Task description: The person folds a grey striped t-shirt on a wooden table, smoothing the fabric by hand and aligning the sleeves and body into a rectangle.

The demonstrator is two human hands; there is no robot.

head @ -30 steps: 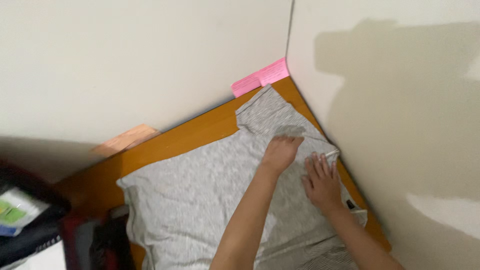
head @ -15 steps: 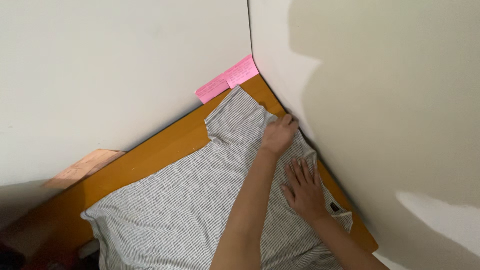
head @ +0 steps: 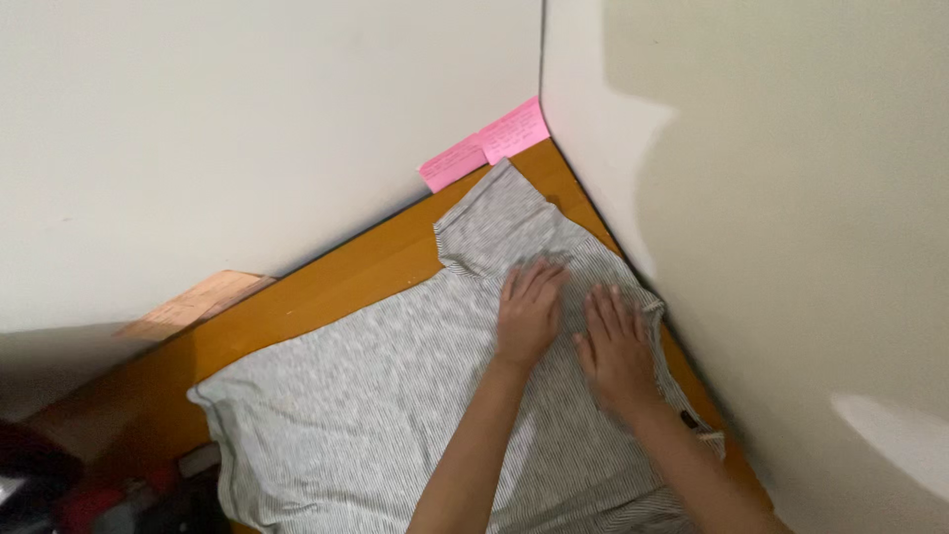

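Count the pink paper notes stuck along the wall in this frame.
2. One pink note sits on the back wall just above the table edge; the second pink note is beside it, right in the corner. The shirt may hide others.

The shirt is grey with fine pale stripes; the desk is orange-brown wood; two notes are pink; the blurred corner clutter looks red and black.
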